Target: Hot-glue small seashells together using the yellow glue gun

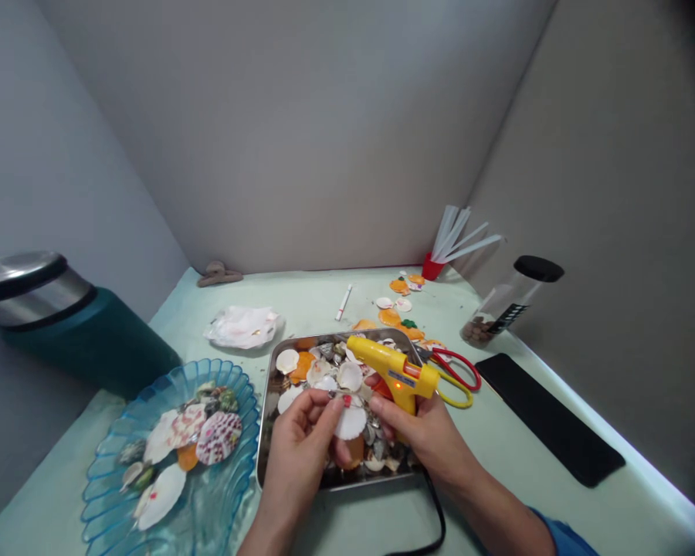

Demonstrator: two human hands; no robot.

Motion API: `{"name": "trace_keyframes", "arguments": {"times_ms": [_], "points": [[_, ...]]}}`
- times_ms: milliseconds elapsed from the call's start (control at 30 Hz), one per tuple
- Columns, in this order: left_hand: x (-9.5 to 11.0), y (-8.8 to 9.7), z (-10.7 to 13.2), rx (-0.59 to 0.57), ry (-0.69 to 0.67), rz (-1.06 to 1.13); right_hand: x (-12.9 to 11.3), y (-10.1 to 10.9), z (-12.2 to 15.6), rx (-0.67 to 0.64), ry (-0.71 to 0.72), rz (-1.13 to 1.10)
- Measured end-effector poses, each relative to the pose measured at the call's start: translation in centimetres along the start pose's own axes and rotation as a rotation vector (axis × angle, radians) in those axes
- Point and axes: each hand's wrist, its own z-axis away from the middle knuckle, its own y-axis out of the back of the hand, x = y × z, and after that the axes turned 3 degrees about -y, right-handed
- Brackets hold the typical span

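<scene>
Over the metal tray (269,378), my left hand (295,455) pinches a white scallop shell (350,423) between thumb and fingers. A small red piece (347,401) shows at the shell's upper edge, beside my thumb. My right hand (425,436) is closed around the handle of a yellow hot glue gun (382,361). The gun's nozzle points left and a small orange light glows on its side. My right thumb and a fingertip come close to the shell's edge; whether they touch it I cannot tell. Mixed shells (349,376) fill the tray beneath both hands.
At left, a blue scalloped dish (113,432) holds shells, with a green bottle (98,332) behind it. Right of the tray lie scissors (460,371), a black phone-like slab (547,417) and a clear jar (501,309). Glue sticks (455,232) stand in a red cup (432,267).
</scene>
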Motion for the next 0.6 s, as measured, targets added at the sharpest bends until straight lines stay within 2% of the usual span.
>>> {"name": "trace_keyframes", "arguments": {"times_ms": [100,267,433,600], "points": [[0.1,0.2,-0.1,0.034,-0.011,0.014,0.1,0.3,0.0,-0.011,0.007,0.02],[0.5,0.8,-0.4,0.19,-0.053,0.048,-0.4,0.5,0.5,-0.037,0.056,0.183],[0.6,1.3,-0.5,0.268,-0.05,0.07,-0.6,0.5,0.9,-0.133,0.267,0.419],[0.8,1.3,-0.4,0.28,-0.054,0.128,-0.3,0.5,0.8,-0.137,0.409,0.57]]}}
